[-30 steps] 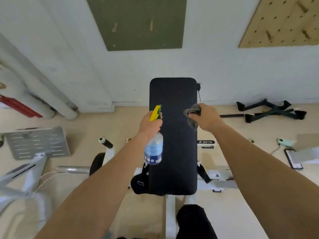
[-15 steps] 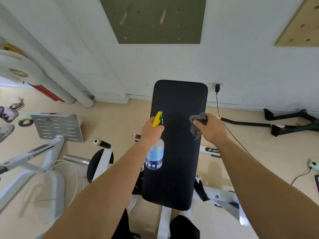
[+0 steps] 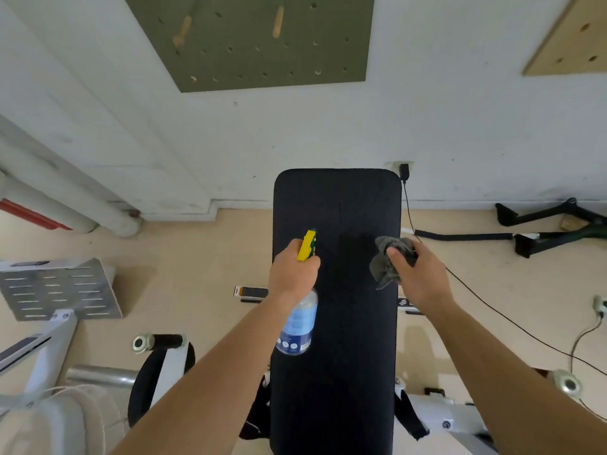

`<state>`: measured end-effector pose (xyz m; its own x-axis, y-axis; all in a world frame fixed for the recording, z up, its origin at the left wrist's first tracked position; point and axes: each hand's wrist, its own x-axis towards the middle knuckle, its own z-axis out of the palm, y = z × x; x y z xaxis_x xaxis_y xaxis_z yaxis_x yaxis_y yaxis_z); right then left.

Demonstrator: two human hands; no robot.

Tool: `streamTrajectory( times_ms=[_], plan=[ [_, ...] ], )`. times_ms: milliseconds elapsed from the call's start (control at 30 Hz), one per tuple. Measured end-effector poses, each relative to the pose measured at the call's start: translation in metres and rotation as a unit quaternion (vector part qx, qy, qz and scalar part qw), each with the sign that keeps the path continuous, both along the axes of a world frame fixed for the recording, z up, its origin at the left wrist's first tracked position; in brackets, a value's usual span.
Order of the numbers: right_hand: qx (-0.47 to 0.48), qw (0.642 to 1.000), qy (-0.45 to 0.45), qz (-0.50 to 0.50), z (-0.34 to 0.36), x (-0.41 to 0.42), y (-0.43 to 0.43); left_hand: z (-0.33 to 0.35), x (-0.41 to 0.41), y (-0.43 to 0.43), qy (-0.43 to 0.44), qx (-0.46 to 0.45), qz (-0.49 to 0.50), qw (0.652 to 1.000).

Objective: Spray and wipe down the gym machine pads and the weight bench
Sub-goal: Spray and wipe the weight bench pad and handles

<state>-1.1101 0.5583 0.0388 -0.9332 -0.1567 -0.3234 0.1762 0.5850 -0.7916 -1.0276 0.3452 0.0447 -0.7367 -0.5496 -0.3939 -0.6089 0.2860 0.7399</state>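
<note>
Gripping a spray bottle (image 3: 297,323) by the neck, the left hand (image 3: 292,274) is held over the left edge of the long black weight bench pad (image 3: 338,372). Its fingers are curled round the bottle just below the yellow trigger head (image 3: 307,246), whose nozzle points away toward the white wall (image 3: 460,126). The clear body with its blue label hangs down toward the camera. The right hand (image 3: 420,277) is over the right side of the same pad, its fingers clenched on a bunched grey cloth (image 3: 382,266) with the thumb pressed on top. Whether the cloth touches the pad cannot be told. The pad runs from the camera toward the wall. A thin black cable (image 3: 492,310) trails across the beige floor (image 3: 203,257) on the right, and a perforated metal plate (image 3: 59,290) lies to the left. A green pegboard (image 3: 249,37) hangs on the wall above.
</note>
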Motion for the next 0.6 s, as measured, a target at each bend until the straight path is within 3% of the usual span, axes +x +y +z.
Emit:
streamTrajectory(
  times_ms=[300, 433, 500, 600],
  plan=[
    [0.035, 0.991, 0.127, 0.035, -0.03, -0.03, -0.075, -0.041, -0.005, -0.032, 0.018, 0.045, 0.057, 0.997],
    [0.103, 0.963, 0.25, 0.019, -0.058, -0.072, -0.124, -0.046, -0.005, -0.044, 0.044, 0.115, 0.052, 0.991],
    [0.128, 0.956, 0.262, 0.005, -0.08, -0.084, -0.146, -0.047, -0.009, -0.052, 0.062, 0.133, 0.049, 0.988],
    [0.206, 0.918, 0.33, 0.08, -0.128, -0.067, -0.16, -0.049, -0.013, -0.059, 0.084, 0.159, 0.061, 0.982]
  ],
)
